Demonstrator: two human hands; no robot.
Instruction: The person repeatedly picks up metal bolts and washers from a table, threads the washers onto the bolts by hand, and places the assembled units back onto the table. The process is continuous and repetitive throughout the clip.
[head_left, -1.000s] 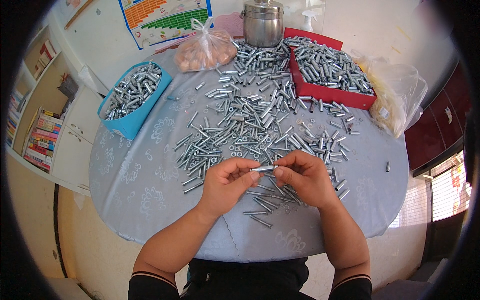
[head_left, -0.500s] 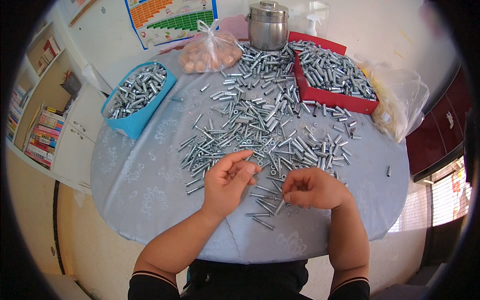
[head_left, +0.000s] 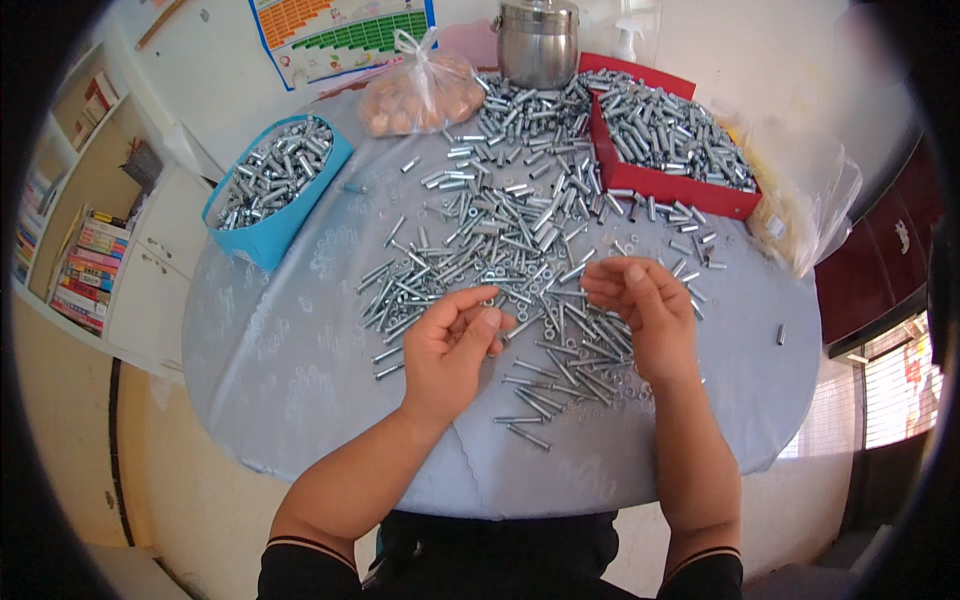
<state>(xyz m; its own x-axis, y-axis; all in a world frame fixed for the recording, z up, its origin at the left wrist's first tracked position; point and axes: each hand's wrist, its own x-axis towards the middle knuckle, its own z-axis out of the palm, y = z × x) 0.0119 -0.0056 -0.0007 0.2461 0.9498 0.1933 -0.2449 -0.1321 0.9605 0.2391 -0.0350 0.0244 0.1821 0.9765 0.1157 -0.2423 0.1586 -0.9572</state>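
My left hand [head_left: 450, 350] is half curled above the front of a heap of loose metal bolts [head_left: 450, 270], thumb and fingers drawn together. A bolt [head_left: 521, 328] lies right by its fingertips; whether they grip it I cannot make out. My right hand [head_left: 645, 315] hovers over the right part of the heap, with the fingers bent and the thumb apart from their tips, and nothing visible in it. Between the hands lie small nuts and washers [head_left: 548, 272]. Nearer to me is a group of long bolts with metal sleeves [head_left: 535, 400].
A blue box [head_left: 270, 240] of metal sleeves stands at the left, a red box [head_left: 680, 197] of them at the back right. Behind the heap are a tied bag of round brown things [head_left: 420, 100] and a steel pot [head_left: 538, 50]. A clear plastic bag [head_left: 810, 210] lies far right.
My right hand has moved up and away from the near bolts to the right part of the heap, its fingers opening. My left hand has stayed nearly in place.
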